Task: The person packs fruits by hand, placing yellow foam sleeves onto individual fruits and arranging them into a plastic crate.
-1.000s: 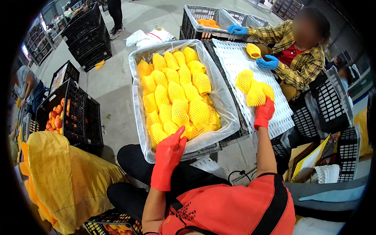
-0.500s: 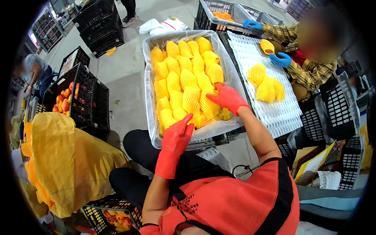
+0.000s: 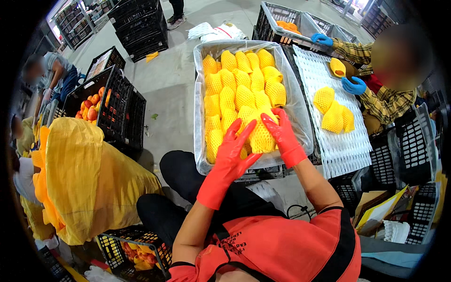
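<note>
Several fruits in yellow foam-net sleeves [image 3: 244,96] lie in rows in a black crate lined with clear plastic [image 3: 201,162]. At the near side of the crate, my right hand [image 3: 284,138], in a red rubber glove, has its fingers closed on one sleeved fruit [image 3: 262,138], which sits above the others. My left hand [image 3: 230,155], gloved the same way, is just left of that fruit with thumb and fingers spread. Its fingertips come close to the sleeve; whether they touch it I cannot tell.
To the right, a co-worker in blue gloves [image 3: 353,86] holds a sleeved fruit [image 3: 337,67] over a white foam-net sheet [image 3: 350,152] bearing several yellow sleeves. Crates of bare red-orange fruit [image 3: 91,108] stand at left, beside a yellow cloth-covered stack [image 3: 89,188]. Black crates [image 3: 138,30] are piled behind.
My right hand has drawn nearer to me with a sleeved fruit, and my left hand has opened and come toward it. The whole view has shifted, so the crate appears further right.
</note>
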`<state>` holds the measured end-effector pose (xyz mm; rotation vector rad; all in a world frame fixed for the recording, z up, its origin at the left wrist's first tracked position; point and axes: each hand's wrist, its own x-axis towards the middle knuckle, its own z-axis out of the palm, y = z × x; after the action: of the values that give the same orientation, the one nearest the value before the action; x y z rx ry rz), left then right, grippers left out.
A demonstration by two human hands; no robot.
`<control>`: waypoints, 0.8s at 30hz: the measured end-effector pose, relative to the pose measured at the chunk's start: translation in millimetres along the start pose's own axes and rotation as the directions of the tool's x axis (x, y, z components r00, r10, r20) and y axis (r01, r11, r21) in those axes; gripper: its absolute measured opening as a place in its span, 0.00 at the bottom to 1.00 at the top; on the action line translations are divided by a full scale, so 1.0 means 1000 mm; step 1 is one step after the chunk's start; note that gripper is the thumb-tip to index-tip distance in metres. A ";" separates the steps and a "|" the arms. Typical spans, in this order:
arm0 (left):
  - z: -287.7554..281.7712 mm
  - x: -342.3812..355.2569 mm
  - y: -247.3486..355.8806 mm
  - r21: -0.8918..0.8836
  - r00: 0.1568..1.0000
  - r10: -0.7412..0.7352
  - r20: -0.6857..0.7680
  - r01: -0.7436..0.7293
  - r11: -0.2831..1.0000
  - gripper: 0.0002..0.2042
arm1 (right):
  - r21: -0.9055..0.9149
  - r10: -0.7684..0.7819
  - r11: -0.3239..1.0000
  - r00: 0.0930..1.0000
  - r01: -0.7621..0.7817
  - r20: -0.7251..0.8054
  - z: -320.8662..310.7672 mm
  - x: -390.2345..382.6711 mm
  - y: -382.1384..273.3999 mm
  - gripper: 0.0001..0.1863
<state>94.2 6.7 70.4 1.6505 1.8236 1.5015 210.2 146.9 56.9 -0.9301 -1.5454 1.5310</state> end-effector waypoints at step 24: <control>-0.014 0.002 -0.019 -0.034 0.972 0.103 -0.211 -0.112 0.993 0.31 | 0.367 -0.198 0.925 0.952 0.103 0.232 0.047 -0.031 -0.019 0.42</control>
<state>72.0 5.0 62.0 1.6480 1.8119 1.8114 182.1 97.5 75.4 -0.4038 -1.4173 1.7962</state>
